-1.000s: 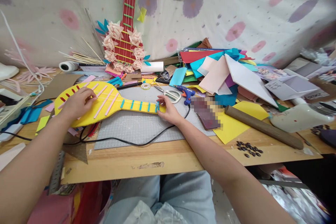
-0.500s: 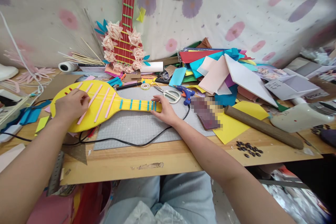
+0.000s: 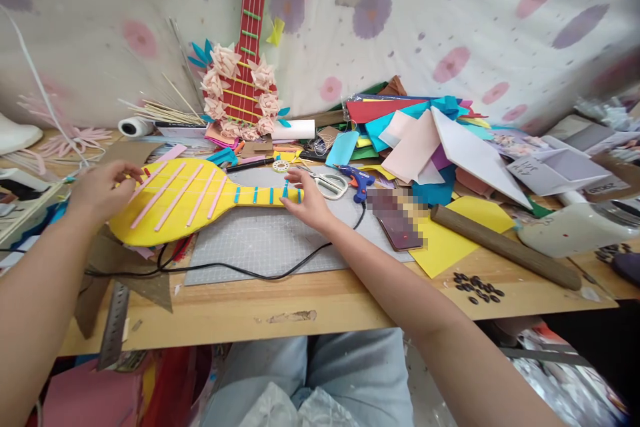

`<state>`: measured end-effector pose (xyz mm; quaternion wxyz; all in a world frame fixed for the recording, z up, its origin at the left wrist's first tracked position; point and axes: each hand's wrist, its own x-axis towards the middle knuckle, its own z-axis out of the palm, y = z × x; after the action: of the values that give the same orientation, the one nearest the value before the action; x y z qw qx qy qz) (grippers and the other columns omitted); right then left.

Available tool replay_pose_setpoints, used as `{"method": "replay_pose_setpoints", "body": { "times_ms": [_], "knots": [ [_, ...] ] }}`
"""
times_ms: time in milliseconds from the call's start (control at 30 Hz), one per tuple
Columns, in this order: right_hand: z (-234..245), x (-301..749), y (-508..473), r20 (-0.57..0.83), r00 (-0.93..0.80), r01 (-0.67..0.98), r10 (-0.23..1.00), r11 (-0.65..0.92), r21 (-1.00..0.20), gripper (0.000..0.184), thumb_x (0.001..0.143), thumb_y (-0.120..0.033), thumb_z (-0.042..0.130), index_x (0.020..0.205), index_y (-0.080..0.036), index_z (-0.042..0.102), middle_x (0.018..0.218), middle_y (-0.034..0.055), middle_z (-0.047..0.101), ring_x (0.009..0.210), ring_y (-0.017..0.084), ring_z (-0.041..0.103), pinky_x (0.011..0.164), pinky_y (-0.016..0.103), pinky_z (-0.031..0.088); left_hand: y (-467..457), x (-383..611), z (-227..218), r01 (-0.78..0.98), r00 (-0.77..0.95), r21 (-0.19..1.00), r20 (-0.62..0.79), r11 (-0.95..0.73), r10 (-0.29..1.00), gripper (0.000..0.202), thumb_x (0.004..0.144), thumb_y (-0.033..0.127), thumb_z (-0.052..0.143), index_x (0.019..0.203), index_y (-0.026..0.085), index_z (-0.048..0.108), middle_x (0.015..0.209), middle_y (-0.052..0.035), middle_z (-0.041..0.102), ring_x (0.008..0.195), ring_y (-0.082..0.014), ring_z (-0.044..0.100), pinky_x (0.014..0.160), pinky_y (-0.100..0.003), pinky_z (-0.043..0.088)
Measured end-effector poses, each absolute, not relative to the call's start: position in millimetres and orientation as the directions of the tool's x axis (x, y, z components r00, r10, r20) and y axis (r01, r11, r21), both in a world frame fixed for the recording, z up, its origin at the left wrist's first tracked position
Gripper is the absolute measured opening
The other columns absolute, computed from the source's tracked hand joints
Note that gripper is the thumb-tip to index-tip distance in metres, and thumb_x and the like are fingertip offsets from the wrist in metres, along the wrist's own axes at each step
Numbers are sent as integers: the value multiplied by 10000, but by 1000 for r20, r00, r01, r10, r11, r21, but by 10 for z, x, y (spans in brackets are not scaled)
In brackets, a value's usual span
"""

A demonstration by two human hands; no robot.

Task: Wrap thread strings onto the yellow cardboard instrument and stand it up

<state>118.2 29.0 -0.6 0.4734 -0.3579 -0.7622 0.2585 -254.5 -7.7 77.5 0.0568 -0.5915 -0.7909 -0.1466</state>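
Observation:
A yellow toy lute (image 3: 173,203) lies across the grey cutting mat, its round body to the left. Pink strips cross the body, and blue strips cross the neck (image 3: 263,197). A thin white string runs lengthwise over it. My left hand (image 3: 103,190) is at the body's left end, fingers curled and pinched at the string; the fingertips are partly hidden. Around the neck's right end, the thumb and fingers of my right hand (image 3: 309,203) are closed, covering the tip.
Scissors (image 3: 330,185), a blue glue gun (image 3: 357,180) and its black cable lie near the neck. A red toy guitar (image 3: 245,90) with paper flowers leans behind. Coloured sheets pile up at the back. A brown tube (image 3: 505,247), black beads (image 3: 477,288) and a ruler (image 3: 114,323) are nearer.
My left hand has moved left from over the lute's body to its left end, uncovering more pink strips. My right hand stays at the neck's end. The view has shifted slightly.

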Motion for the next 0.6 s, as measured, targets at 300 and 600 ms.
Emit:
{"method": "replay_pose_setpoints", "body": {
  "times_ms": [300, 600],
  "knots": [
    [-76, 984, 429, 461, -177, 241, 870, 492, -836, 506, 692, -246, 617, 1156, -244, 416, 1100, 76, 569, 930, 173, 549, 786, 335, 484, -143, -2684, 753, 953, -300, 112, 213, 282, 930, 358, 749, 439, 412, 905, 180, 605, 828, -29, 589, 738, -170, 506, 594, -254, 355],
    [-166, 974, 459, 437, -157, 230, 886, 463, -856, 541, 693, -257, 619, 1190, -247, 406, 1105, 78, 563, 944, 170, 538, 763, 313, 488, -45, -2656, 930, 803, -587, 195, 92, 563, 805, 360, 704, 472, 486, 872, 176, 605, 658, 6, 569, 612, -156, 473, 566, -257, 371]
  ]
}}
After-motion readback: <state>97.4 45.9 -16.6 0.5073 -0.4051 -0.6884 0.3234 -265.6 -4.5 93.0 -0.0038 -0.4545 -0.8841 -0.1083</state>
